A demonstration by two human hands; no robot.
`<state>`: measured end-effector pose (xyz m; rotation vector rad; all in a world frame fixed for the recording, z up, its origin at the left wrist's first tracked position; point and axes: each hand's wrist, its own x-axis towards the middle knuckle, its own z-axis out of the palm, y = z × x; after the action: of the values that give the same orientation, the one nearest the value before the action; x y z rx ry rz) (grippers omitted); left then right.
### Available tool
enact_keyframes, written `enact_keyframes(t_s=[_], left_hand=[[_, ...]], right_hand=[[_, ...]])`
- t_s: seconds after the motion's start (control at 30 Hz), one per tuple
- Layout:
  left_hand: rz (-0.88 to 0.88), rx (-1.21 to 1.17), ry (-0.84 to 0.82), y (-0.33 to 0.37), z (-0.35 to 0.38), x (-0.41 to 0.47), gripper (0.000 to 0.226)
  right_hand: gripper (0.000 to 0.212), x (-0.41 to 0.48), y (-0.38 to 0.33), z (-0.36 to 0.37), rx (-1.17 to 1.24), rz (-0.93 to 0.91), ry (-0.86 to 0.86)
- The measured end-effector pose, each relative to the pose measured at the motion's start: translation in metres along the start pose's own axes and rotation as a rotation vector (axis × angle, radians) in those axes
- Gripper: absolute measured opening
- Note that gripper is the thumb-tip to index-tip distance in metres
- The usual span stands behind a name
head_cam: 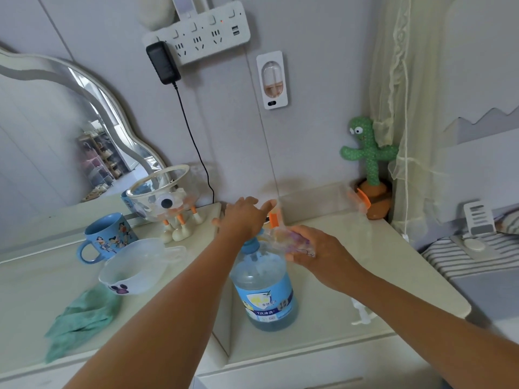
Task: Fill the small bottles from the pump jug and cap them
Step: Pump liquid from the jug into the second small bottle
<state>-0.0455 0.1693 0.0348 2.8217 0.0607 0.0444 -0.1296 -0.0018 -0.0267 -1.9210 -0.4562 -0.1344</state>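
Observation:
The pump jug (pixel 264 290) is a clear plastic bottle with blue liquid, a blue label and a blue pump top; it stands on the lower counter in the middle. My left hand (pixel 243 217) lies flat on the pump head with its fingers spread. My right hand (pixel 317 252) grips a small clear bottle (pixel 289 238), tilted on its side with its mouth at the pump spout. An orange cap (pixel 273 219) shows just behind that bottle. Another small clear bottle with an orange cap (pixel 358 202) lies at the back right by the wall.
On the left counter are a blue cartoon mug (pixel 108 238), a white bowl (pixel 134 266), a green cloth (pixel 81 318) and a glass bowl (pixel 160 192) on a toy stand. A cactus toy (pixel 370 164) stands in the back right corner. A white plastic piece (pixel 362 313) lies near the counter's right edge.

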Motion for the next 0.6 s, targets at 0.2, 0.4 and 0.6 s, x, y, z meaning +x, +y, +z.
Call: enact_keyframes(t_s=[0.2,0.4,0.6], left_hand=[[-0.03,-0.066,0.025,0.005,-0.016,-0.004,0.075],[-0.006,-0.016,-0.003,0.008,-0.019,-0.008,0.07],[-0.007,-0.005,0.028,0.007,-0.015,-0.005,0.074]], right_hand=[[0.041,0.002,-0.02,-0.012,-0.145,-0.049,0.028],[0.04,0.003,-0.022,-0.014,-0.201,-0.071,0.027],[0.042,0.004,-0.016,-0.012,-0.207,-0.077,0.039]])
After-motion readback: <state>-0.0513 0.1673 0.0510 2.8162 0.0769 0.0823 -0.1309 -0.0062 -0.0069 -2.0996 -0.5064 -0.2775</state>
